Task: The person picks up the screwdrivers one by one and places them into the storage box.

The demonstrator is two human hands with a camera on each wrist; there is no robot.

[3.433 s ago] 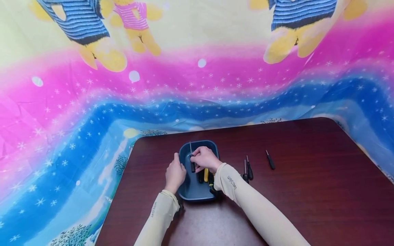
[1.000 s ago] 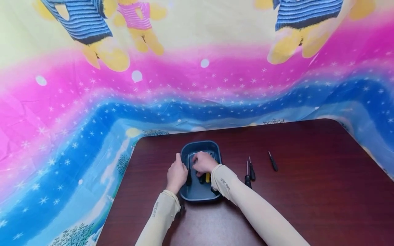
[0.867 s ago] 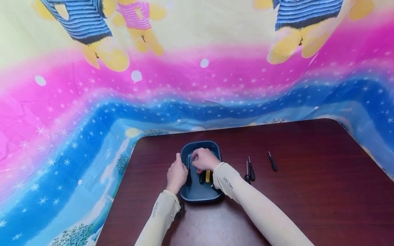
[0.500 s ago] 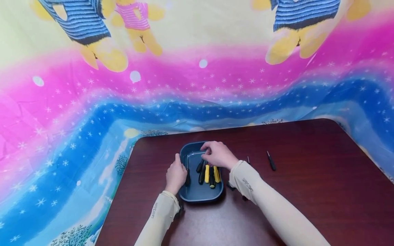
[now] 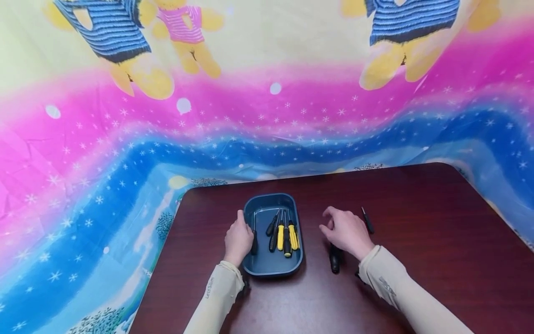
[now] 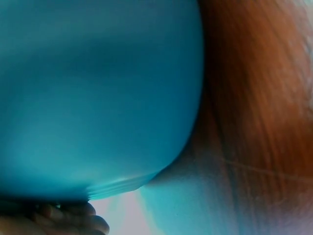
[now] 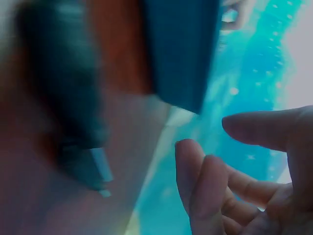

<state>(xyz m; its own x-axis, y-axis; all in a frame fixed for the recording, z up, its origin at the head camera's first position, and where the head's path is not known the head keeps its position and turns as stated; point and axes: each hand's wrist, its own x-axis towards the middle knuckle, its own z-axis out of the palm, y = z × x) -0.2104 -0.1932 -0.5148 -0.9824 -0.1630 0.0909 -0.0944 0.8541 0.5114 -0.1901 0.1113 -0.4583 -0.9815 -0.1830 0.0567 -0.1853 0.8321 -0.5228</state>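
My left hand [image 5: 239, 239] grips the left wall of a dark blue tray [image 5: 269, 267]; in the left wrist view its fingers [image 6: 80, 223] show at the tray's edge. Along the tray's left wall lies a black-handled screwdriver [image 5: 254, 243]. Toward the right side lie several more, including a yellow-handled screwdriver [image 5: 281, 237] and a black one with a yellow end [image 5: 287, 246]. My right hand [image 5: 350, 233] is above the table with thumb and fingers apart, holding nothing. Beneath it a black screwdriver handle [image 5: 334, 260] shows; the rest is hidden by the hand.
A slim black screwdriver [image 5: 368, 221] lies just beyond the right hand. All this is on a dark red-brown wooden table [image 5: 438, 232]. A patterned cloth [image 5: 258, 111] hangs behind the table's far edge.
The screwdriver my right hand held earlier now lies along the tray's left wall. That hand has left the tray and moved right over the table. My left hand stays on the tray.
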